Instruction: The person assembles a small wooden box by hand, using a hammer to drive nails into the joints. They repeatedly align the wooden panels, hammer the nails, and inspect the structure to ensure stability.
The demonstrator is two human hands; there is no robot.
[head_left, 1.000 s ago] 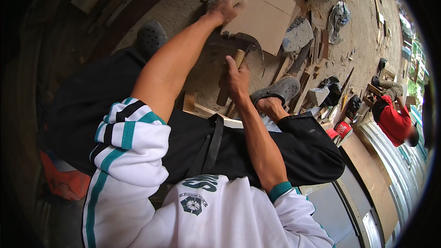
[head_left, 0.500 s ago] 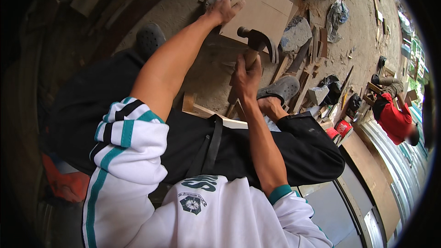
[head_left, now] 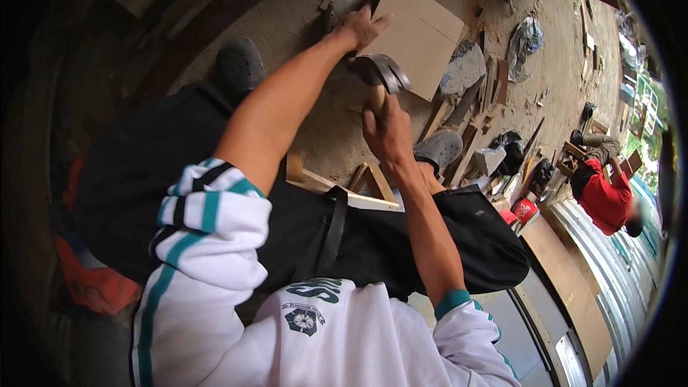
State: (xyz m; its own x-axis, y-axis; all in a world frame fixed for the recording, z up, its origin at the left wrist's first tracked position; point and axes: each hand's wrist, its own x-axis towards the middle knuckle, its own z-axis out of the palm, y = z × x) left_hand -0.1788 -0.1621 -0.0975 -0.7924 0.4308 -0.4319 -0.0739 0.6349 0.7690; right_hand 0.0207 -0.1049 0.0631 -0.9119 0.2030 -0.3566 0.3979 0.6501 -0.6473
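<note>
A light-brown box-like plywood piece (head_left: pixel 419 32) rests on the ground ahead of me, its flat panel turned up and a darker side showing at its left edge. My left hand (head_left: pixel 360 29) grips that edge, with the thumb over the panel and the other fingers partly hidden. My right hand (head_left: pixel 389 129) is wrapped round the wooden handle of a claw hammer (head_left: pixel 383 72). The dark, slightly blurred hammer head overlaps the panel's near corner; I cannot tell whether they touch.
Grey stone blocks (head_left: pixel 463 68) and wood scraps (head_left: pixel 494 86) lie right of the plywood. A small wooden frame (head_left: pixel 347 195) sits before my legs. Long boards (head_left: pixel 208 14) lie far left. On the right, a person in red (head_left: pixel 605 197) bends near corrugated metal sheets (head_left: pixel 620 272).
The hammer head has tipped left and lower, its claw now facing lower right. The plywood piece appears slightly turned and lower, with my left hand still on its edge. The whole view has shifted slightly.
</note>
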